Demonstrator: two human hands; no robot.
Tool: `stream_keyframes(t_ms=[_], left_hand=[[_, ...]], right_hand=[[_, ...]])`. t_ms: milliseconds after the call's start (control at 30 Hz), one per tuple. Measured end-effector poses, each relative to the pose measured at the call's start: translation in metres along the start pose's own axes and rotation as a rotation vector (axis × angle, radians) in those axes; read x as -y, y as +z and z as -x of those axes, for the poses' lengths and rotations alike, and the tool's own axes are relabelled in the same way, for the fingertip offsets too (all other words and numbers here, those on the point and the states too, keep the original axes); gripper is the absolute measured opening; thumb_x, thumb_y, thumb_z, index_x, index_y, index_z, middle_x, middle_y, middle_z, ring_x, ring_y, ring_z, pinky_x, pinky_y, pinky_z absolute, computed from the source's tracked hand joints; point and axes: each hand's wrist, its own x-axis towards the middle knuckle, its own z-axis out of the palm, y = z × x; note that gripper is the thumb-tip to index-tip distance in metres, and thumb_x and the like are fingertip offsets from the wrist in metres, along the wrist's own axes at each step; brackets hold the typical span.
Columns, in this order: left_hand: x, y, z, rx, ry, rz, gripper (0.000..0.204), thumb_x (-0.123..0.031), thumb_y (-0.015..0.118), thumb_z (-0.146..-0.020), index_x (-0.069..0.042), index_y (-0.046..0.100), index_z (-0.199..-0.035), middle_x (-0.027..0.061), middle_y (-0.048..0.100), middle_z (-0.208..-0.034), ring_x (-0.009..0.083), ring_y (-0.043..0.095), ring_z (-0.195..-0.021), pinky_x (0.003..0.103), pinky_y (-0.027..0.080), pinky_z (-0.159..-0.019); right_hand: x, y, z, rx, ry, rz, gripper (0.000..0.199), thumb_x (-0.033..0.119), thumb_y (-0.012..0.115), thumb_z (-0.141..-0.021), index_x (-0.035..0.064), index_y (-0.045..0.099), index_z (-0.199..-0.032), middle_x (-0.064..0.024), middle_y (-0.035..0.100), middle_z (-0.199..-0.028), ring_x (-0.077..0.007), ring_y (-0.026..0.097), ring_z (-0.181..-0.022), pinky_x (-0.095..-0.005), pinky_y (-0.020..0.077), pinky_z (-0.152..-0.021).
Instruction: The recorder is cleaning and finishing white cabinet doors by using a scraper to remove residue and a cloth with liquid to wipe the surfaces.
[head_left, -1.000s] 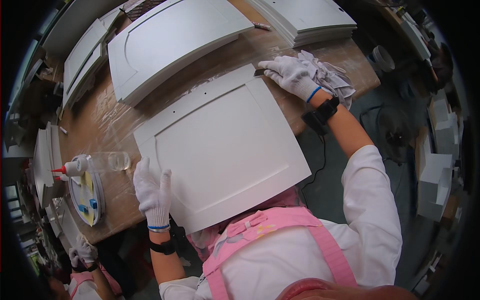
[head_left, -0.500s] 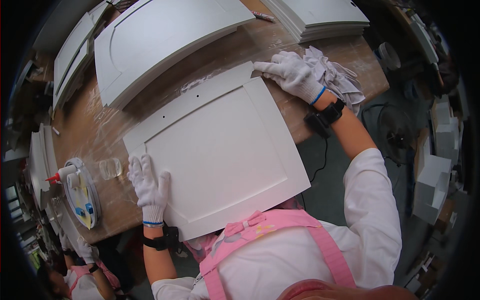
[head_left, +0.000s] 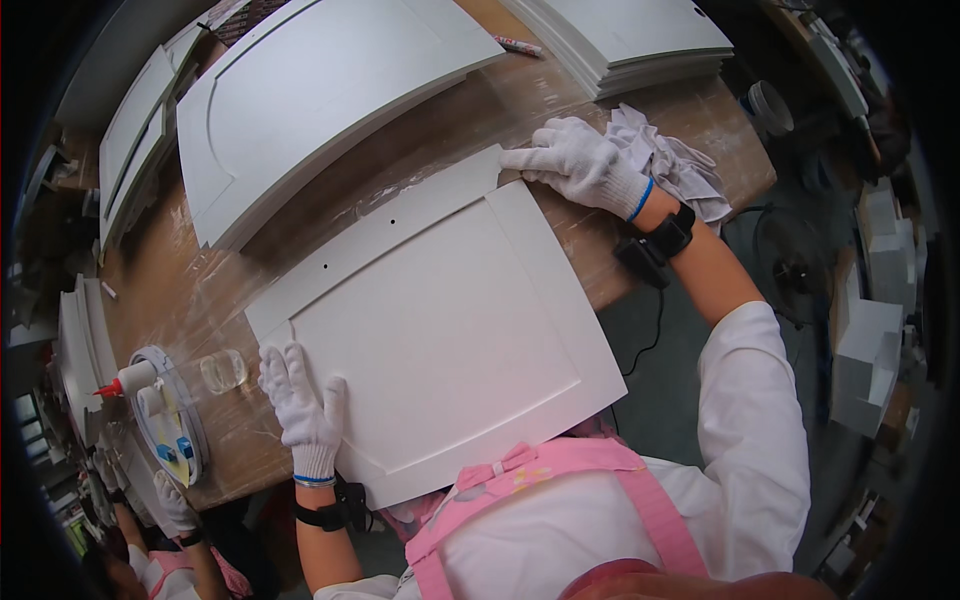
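Observation:
A white framed cabinet door panel with two small dark holes along its far rail lies tilted before me, its near edge against my pink apron. My left hand, in a white knit glove, lies along the panel's left edge with fingers stretched and thumb apart. At the far right corner is my right hand, gloved too. Its forefinger reaches onto the corner and the other fingers are bent in; their undersides are hidden. Just beyond the right hand, a crumpled pale cloth or glove heap rests on the table.
White panel stacks stand at the far side, another stack at far right. Left on the brown table are a round tray holding a red-tipped bottle, and a clear jar. A co-worker's gloved hand shows lower left. A fan stands right.
My right hand has come slightly nearer and down the picture with the panel's far corner. The left hand stays on the left edge. The whole view has shifted a little.

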Motion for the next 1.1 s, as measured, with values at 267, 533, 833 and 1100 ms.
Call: stream_keyframes(t_ms=[267,533,833,1100], left_hand=[[0.002,0.000,0.000,-0.007,0.007,0.020,0.078,-0.030,0.071,-0.085,-0.002,0.041,-0.151,0.0290,0.027,-0.160,0.0449,0.023,-0.150,0.056,0.015,-0.123],[0.000,0.002,-0.002,-0.006,-0.005,0.023,0.077,-0.029,0.071,-0.085,-0.003,0.042,-0.151,0.0280,0.028,-0.160,0.0463,0.024,-0.149,0.055,0.016,-0.123],[0.001,0.003,-0.001,-0.008,-0.012,0.012,0.077,-0.032,0.070,-0.087,-0.005,0.041,-0.152,0.0264,0.027,-0.161,0.0471,0.024,-0.148,0.056,0.016,-0.123],[0.001,0.003,0.003,-0.005,-0.010,0.003,0.078,-0.033,0.071,-0.086,-0.005,0.040,-0.152,0.0281,0.025,-0.161,0.0479,0.024,-0.148,0.056,0.017,-0.123]], right_hand=[[0.001,0.008,-0.003,0.019,0.002,0.013,0.037,0.013,0.073,-0.085,0.0186,0.071,-0.121,-0.0051,0.060,-0.080,-0.0258,0.059,-0.081,-0.0381,0.0489,-0.078],[-0.001,0.009,-0.003,-0.002,0.075,-0.042,0.032,0.015,0.073,-0.085,0.0181,0.071,-0.118,-0.0056,0.060,-0.080,-0.0262,0.059,-0.080,-0.0375,0.0485,-0.076],[0.001,0.009,-0.005,-0.033,-0.044,-0.012,0.035,0.012,0.074,-0.084,0.0181,0.072,-0.118,-0.0055,0.059,-0.079,-0.0261,0.058,-0.079,-0.0374,0.0485,-0.076],[0.005,0.005,-0.005,0.035,-0.024,0.001,0.029,0.022,0.070,-0.090,0.0231,0.073,-0.119,-0.0066,0.060,-0.079,-0.0287,0.060,-0.082,-0.0398,0.0513,-0.076]])
